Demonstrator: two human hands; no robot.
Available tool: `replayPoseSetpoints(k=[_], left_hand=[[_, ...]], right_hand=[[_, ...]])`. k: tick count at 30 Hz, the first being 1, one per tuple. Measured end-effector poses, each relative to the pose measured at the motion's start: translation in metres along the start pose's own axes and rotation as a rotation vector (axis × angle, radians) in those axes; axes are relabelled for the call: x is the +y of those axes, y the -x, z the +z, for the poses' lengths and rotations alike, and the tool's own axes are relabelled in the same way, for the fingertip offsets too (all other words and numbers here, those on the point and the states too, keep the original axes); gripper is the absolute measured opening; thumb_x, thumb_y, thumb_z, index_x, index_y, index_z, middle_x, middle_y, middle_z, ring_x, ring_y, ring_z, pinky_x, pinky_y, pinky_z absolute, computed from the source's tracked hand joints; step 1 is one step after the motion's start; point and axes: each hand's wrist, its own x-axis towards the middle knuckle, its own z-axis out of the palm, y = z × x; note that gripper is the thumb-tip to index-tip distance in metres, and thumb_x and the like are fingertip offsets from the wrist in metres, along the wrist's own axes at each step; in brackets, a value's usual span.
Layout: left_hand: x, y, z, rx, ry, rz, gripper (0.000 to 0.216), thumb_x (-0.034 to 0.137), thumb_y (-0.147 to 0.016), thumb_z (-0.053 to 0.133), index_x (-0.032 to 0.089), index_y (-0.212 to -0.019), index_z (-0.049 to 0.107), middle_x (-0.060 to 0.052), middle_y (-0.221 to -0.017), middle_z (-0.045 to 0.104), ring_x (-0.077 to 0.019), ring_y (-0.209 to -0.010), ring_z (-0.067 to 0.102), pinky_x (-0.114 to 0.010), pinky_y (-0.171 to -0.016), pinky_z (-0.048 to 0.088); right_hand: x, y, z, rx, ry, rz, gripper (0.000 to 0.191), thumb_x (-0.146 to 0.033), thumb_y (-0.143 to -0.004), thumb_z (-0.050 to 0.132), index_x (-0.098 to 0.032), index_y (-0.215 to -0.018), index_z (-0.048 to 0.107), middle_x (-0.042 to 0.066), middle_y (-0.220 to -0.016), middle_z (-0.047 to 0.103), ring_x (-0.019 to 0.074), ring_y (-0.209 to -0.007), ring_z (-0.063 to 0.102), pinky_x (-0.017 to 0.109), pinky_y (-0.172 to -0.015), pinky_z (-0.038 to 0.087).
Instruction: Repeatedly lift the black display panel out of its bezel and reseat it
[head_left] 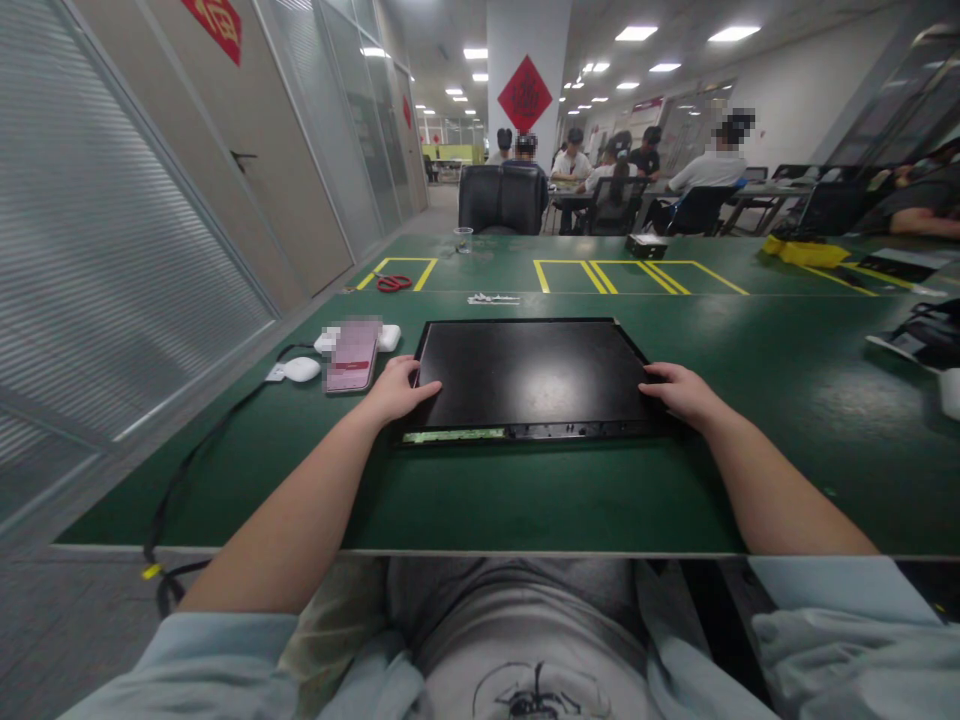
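A flat black display panel (525, 375) lies face up on the green table in front of me. Its near edge shows a narrow green circuit strip (454, 437) on the left part. My left hand (401, 390) grips the panel's left side, thumb on the top face and fingers around the edge. On the opposite side, my right hand (679, 392) holds the right edge in the same way, its thumb on top. The fingers under the panel are hidden on both sides.
Left of the panel lie a phone (352, 358), white earbud-like cases (301, 370) and a black cable (214, 440). Farther back are red-handled scissors (394, 283), small white pieces (493, 299), a clear cup (463, 240), a small black box (646, 246) and a yellow bag (806, 252). People sit beyond.
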Motion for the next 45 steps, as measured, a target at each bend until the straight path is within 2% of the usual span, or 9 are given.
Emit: replayPoseSetpoints(k=[5, 16, 23, 28, 32, 37, 45], left_hand=[[-0.004, -0.003, 0.003, 0.009, -0.015, 0.041, 0.063, 0.056, -0.084, 0.065, 0.011, -0.128, 0.067, -0.019, -0.153, 0.052, -0.0350, -0.147, 0.045, -0.043, -0.126, 0.031], [-0.006, -0.002, 0.003, -0.008, -0.020, 0.047, 0.067, 0.058, -0.085, 0.063, 0.010, -0.131, 0.066, -0.019, -0.153, 0.049, -0.0347, -0.149, 0.042, -0.041, -0.128, 0.029], [-0.005, -0.002, 0.002, -0.010, -0.007, 0.047, 0.062, 0.054, -0.084, 0.064, 0.012, -0.129, 0.066, -0.019, -0.154, 0.049, -0.0356, -0.149, 0.043, -0.045, -0.128, 0.030], [-0.006, -0.002, 0.002, -0.007, 0.005, 0.056, 0.061, 0.056, -0.084, 0.065, 0.014, -0.129, 0.067, -0.017, -0.151, 0.051, -0.0355, -0.148, 0.042, -0.045, -0.128, 0.030], [-0.004, -0.002, 0.003, -0.009, 0.001, 0.047, 0.063, 0.054, -0.085, 0.065, 0.012, -0.132, 0.066, -0.017, -0.151, 0.049, -0.0345, -0.148, 0.042, -0.043, -0.128, 0.029], [0.000, 0.000, 0.002, -0.017, -0.009, 0.034, 0.064, 0.053, -0.085, 0.065, 0.011, -0.133, 0.066, -0.018, -0.153, 0.048, -0.0354, -0.149, 0.042, -0.042, -0.128, 0.028], [-0.002, 0.000, 0.001, -0.004, 0.000, 0.036, 0.066, 0.055, -0.084, 0.066, 0.012, -0.134, 0.065, -0.017, -0.153, 0.049, -0.0348, -0.148, 0.043, -0.044, -0.128, 0.029]], right_hand=[[0.004, -0.004, -0.001, -0.003, 0.028, -0.049, 0.042, -0.022, -0.067, 0.081, -0.019, -0.110, 0.078, 0.014, -0.131, 0.072, 0.0365, -0.126, 0.065, 0.051, -0.112, 0.048], [0.004, -0.004, -0.002, -0.014, 0.105, -0.059, 0.045, -0.025, -0.070, 0.080, -0.016, -0.114, 0.076, 0.017, -0.140, 0.066, 0.0363, -0.133, 0.061, 0.047, -0.116, 0.045], [0.005, -0.004, -0.003, 0.002, 0.129, -0.097, 0.041, -0.027, -0.069, 0.081, -0.020, -0.109, 0.077, 0.014, -0.136, 0.069, 0.0367, -0.132, 0.061, 0.052, -0.114, 0.046], [0.006, -0.005, -0.003, 0.004, 0.146, -0.081, 0.042, -0.030, -0.071, 0.081, -0.021, -0.112, 0.077, 0.014, -0.133, 0.070, 0.0360, -0.128, 0.063, 0.051, -0.105, 0.054], [0.009, -0.007, -0.003, 0.010, 0.176, -0.125, 0.046, -0.030, -0.070, 0.082, -0.022, -0.115, 0.077, 0.013, -0.131, 0.071, 0.0360, -0.127, 0.063, 0.051, -0.107, 0.052], [0.013, -0.009, -0.004, -0.024, 0.151, -0.067, 0.053, -0.035, -0.072, 0.081, -0.020, -0.123, 0.075, 0.016, -0.124, 0.073, 0.0361, -0.114, 0.069, 0.049, -0.094, 0.059], [0.008, -0.008, -0.003, 0.000, 0.185, -0.102, 0.049, -0.030, -0.071, 0.081, -0.021, -0.118, 0.076, 0.014, -0.128, 0.072, 0.0366, -0.123, 0.065, 0.050, -0.105, 0.053]])
